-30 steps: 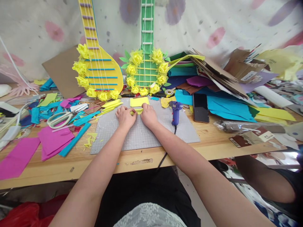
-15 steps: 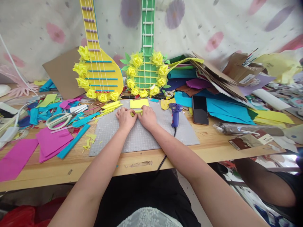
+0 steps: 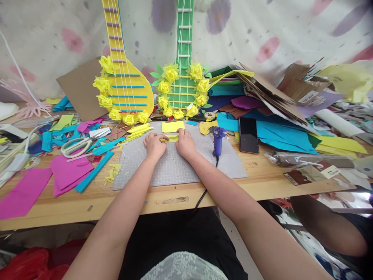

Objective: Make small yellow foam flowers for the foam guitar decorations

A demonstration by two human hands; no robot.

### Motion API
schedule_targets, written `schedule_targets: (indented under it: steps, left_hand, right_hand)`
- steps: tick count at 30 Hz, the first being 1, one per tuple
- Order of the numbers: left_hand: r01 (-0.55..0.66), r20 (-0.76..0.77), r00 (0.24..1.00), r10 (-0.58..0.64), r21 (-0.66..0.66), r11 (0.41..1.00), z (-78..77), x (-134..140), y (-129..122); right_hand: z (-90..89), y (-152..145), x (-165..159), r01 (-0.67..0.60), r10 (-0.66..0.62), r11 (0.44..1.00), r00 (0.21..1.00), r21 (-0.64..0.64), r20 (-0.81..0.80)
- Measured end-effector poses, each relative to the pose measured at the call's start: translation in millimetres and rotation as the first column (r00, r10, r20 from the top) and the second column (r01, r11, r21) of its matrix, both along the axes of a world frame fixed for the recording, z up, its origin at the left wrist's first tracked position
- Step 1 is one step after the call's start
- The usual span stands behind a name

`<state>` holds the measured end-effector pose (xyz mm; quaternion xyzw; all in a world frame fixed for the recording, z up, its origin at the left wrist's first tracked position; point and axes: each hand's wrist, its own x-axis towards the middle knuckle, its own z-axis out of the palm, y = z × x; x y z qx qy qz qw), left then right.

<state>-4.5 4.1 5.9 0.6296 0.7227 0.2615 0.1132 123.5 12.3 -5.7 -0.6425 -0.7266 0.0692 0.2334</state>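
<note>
We held the yellow strip (image 3: 173, 139) at the far part of the grey mat (image 3: 171, 169), the fingers of our left hand (image 3: 155, 147) and right hand (image 3: 185, 145) pinched on its two ends, probably for straightness, while the glue gun (image 3: 217, 142) lay right, seemingly for easy reach.

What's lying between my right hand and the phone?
Head view: the blue glue gun, on the grey mat, lies between your right hand and the phone.
</note>
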Motion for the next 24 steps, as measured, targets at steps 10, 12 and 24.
schedule_targets:
  steps: [10,12,24]
  left_hand:
    - [0.079,0.079,0.993,-0.084,0.061,0.995,-0.7,-18,22]
    - [0.110,-0.013,0.994,-0.110,-0.017,0.994,3.8,-15,28]
    - [0.249,0.012,0.968,-0.249,-0.088,0.964,2.6,-15,37]
  right_hand:
    - [0.9,0,3,0.017,-0.016,1.000,0.995,0.016,-0.095]
    - [-0.8,2,5,0.016,-0.014,1.000,0.989,0.012,-0.147]
    - [5.0,6,11,-0.069,0.055,0.997,0.959,-0.041,-0.279]
